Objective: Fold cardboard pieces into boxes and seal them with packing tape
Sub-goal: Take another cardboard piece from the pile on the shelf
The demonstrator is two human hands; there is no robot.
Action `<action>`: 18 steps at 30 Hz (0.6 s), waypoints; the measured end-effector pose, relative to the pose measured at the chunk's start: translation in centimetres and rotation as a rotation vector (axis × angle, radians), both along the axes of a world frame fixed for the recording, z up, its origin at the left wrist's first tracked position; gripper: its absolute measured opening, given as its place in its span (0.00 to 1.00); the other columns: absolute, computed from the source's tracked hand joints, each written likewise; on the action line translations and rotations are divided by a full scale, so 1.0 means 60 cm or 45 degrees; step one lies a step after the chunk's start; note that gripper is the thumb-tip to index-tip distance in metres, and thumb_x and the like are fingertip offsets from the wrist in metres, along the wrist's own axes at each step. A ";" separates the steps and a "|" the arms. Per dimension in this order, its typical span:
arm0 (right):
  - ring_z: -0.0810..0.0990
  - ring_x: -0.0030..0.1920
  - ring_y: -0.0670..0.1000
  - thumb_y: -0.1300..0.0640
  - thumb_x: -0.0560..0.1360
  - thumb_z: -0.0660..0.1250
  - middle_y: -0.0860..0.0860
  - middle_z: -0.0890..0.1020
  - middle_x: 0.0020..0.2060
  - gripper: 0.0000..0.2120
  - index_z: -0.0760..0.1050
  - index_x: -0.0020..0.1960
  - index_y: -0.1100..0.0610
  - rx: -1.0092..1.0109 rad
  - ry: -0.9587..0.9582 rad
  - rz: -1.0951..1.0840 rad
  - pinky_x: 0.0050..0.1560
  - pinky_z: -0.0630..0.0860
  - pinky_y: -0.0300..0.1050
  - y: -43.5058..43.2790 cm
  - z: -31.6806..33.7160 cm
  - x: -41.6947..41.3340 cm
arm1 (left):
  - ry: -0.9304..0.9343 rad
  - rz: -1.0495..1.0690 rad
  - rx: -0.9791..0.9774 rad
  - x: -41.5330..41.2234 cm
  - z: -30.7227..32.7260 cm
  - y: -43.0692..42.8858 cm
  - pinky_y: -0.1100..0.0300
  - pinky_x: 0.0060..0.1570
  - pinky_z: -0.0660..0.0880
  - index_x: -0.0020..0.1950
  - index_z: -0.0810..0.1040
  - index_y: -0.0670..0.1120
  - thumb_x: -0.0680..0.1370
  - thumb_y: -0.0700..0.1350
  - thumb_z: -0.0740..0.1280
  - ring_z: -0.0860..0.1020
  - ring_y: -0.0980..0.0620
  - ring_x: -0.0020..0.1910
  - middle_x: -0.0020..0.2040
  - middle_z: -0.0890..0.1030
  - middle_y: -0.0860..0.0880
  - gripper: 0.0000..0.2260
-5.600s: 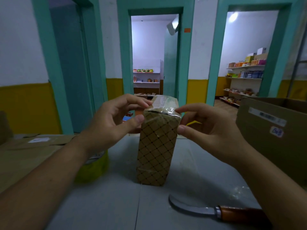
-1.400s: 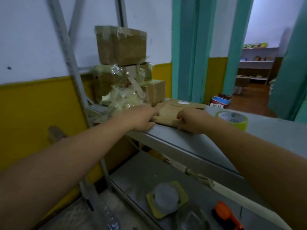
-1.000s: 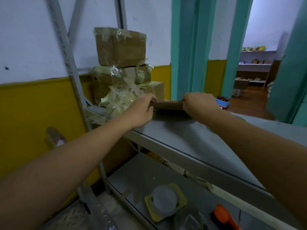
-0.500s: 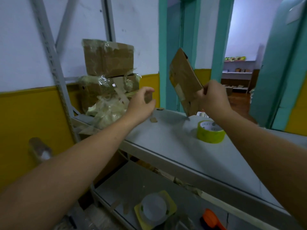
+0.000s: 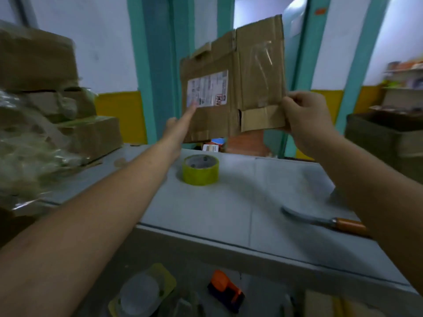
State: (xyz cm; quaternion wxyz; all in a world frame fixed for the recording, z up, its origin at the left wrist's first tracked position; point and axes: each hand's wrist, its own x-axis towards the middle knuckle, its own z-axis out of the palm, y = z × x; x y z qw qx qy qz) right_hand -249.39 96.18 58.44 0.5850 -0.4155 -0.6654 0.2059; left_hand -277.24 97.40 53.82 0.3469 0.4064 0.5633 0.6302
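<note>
A flattened brown cardboard piece with a white shipping label and old clear tape is held upright in the air above the grey table. My right hand grips its lower right edge. My left hand reaches up with straight fingers, and a fingertip touches the cardboard's lower left by the label. A roll of yellow-green packing tape lies flat on the table just below the cardboard.
A knife with a wooden handle lies at the table's right. Taped cardboard boxes and crumpled plastic pile up at the left. A large open carton stands at the right. The lower shelf holds an orange tape dispenser and a yellow lid.
My right hand has turned the cardboard piece flat-on toward me and raised it. My left hand has opened and reached to its lower left edge. The view has swung right.
</note>
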 end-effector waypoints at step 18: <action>0.82 0.57 0.52 0.58 0.85 0.55 0.52 0.81 0.59 0.21 0.69 0.76 0.46 -0.310 0.274 0.048 0.54 0.83 0.52 0.047 -0.095 0.137 | 0.272 -0.677 0.109 0.177 -0.045 0.068 0.46 0.61 0.81 0.75 0.70 0.59 0.59 0.60 0.86 0.81 0.52 0.64 0.67 0.81 0.54 0.47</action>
